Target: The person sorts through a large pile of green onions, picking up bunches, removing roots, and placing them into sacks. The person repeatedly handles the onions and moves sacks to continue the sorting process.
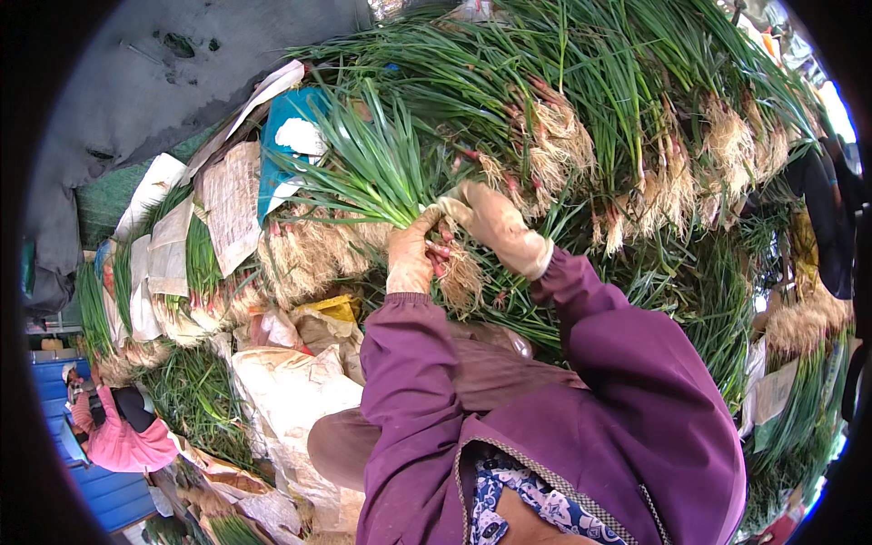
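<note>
My left hand (410, 253), in a pale, stained glove, grips a bunch of spring onions (398, 174). Its green leaves fan up and away from me. The reddish bulbs and tan roots (463, 276) stick out below the grip, to the right of the left wrist. My right hand (496, 228), gloved too, is bent over the bunch with its fingertips at the stems by my left thumb. Whether those fingers pinch a stem or leaf is hidden. Just beyond my right hand lie loose spring onions with bushy roots (555, 146).
Heaped spring onions (667, 170) stretch across the far side and right. To the left stand root-on bunches wrapped in paper (231, 204), near a blue-and-white sheet (289, 136). Pale sacking (296, 388) lies beside my knee. Another person in pink (129, 436) works at far left.
</note>
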The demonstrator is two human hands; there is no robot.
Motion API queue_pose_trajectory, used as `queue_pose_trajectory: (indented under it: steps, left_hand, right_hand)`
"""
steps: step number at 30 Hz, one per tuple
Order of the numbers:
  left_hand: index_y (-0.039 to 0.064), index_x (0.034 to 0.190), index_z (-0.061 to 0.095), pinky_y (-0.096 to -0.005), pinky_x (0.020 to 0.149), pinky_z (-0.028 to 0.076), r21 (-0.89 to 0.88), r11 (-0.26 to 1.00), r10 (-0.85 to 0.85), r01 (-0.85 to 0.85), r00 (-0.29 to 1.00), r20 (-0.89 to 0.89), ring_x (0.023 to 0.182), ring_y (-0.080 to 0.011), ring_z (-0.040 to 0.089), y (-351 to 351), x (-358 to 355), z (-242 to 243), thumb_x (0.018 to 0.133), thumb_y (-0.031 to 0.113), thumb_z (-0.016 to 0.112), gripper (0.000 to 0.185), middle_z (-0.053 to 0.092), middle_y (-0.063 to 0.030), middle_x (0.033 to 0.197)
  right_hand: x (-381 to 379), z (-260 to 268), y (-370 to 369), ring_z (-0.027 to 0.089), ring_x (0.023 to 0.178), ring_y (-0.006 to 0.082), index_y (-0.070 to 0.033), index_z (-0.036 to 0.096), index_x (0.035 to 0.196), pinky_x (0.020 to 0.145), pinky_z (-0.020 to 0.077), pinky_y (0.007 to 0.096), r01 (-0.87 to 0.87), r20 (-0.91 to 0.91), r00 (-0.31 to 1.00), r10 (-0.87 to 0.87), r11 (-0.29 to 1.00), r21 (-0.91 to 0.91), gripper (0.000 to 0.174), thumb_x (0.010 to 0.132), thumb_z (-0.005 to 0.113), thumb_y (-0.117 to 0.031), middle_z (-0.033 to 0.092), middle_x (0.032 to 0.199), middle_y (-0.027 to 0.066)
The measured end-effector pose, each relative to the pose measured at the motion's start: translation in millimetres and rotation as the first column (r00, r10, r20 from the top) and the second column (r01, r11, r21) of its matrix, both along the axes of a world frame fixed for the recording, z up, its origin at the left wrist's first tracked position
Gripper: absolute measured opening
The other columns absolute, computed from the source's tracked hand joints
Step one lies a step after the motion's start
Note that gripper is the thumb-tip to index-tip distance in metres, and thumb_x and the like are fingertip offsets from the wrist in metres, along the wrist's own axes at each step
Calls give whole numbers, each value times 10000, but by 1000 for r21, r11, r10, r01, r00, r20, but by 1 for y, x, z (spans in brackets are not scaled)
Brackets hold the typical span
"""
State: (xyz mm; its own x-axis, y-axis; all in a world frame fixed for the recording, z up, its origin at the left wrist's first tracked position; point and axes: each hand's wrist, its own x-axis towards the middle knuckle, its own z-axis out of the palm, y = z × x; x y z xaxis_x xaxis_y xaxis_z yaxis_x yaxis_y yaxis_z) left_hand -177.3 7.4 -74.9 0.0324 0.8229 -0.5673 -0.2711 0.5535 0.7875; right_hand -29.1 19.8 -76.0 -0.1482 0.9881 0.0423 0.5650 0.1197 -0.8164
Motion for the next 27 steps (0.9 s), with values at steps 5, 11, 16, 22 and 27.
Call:
queue_pose_trajectory:
  steps: [5,11,16,22,27]
  left_hand:
    - [-10,886,625,-252,290,382,62,998,-23,17,994,106,402,-145,533,-11,5,7,830,316,699,339,624,-95,684]
    - [-11,820,612,-276,249,356,71,989,117,-130,979,166,394,-159,542,-15,10,7,882,220,635,240,588,-81,617]
    - [20,846,602,-268,256,354,88,994,57,-65,994,88,401,-155,537,-15,4,1,843,261,688,255,578,-67,631]
    - [15,818,608,-279,250,361,109,992,58,-70,992,109,392,-151,530,-14,-2,-3,790,326,742,339,575,-65,629]
    - [-17,886,605,-273,292,397,80,994,62,-77,982,176,412,-173,544,-14,-4,-1,862,201,663,226,590,-92,629]
  right_hand:
    - [-14,-9,38,632,673,176,-56,621,967,544,492,295,-344,-803,529,-273,796,-497,233,921,580,-281,677,842,81]
    - [-32,-27,23,529,567,113,-34,595,984,485,419,263,-128,-862,308,-401,881,-456,193,918,602,-215,633,829,2]
    - [-33,-36,31,510,589,117,-15,583,986,519,412,263,-127,-816,450,-363,879,-460,221,932,584,-229,614,794,15]
    - [12,-3,7,430,539,73,-32,590,893,490,364,216,-281,-971,91,-220,930,-237,232,980,485,-220,512,645,-16]
    - [94,34,-27,399,557,53,-49,613,956,502,317,211,-253,-918,386,91,967,-11,329,939,528,-367,492,673,-51]
